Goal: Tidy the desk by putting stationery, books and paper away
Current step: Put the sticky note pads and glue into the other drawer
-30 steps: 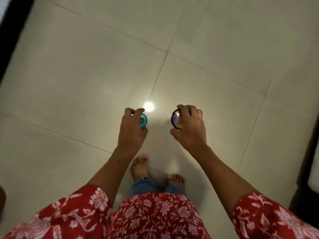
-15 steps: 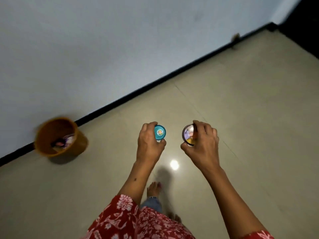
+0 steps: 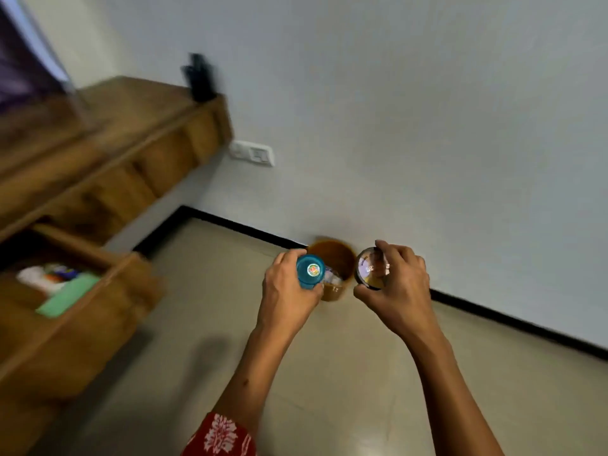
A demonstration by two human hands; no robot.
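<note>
Left hand [image 3: 289, 296]: fingers curled round a small teal container [image 3: 310, 270], held in the air above the floor, its round lid with a coloured sticker facing the camera, so its long axis runs roughly toward the viewer.

Right hand [image 3: 396, 292]: fingers and thumb clamped on a round dark-rimmed tin [image 3: 372, 268], also in the air, its flat printed face turned up and toward the camera; print too blurred to read. The two items are held side by side, apart, level with each other.

Brown bin [image 3: 332, 255]: stands on the floor against the wall, seen between and behind the two hands; open top, some pale scraps inside, not identifiable.

Floor [image 3: 329, 373]: beige tiles, glossy, with a black skirting strip along the base of the wall.

Wall [image 3: 411, 110]: plain pale, carrying a white switch plate [image 3: 251, 153].

Counter [image 3: 108, 133]: wooden, at the left, blurred; a dark object [image 3: 199, 77] stands at its far right corner against the wall, form unclear.

Drawer [image 3: 82, 311]: pulled open below the counter; holds a green flat item [image 3: 67, 299] and white and coloured items, blurred.

Red floral sleeve [image 3: 220, 436]: at the bottom edge.
</note>
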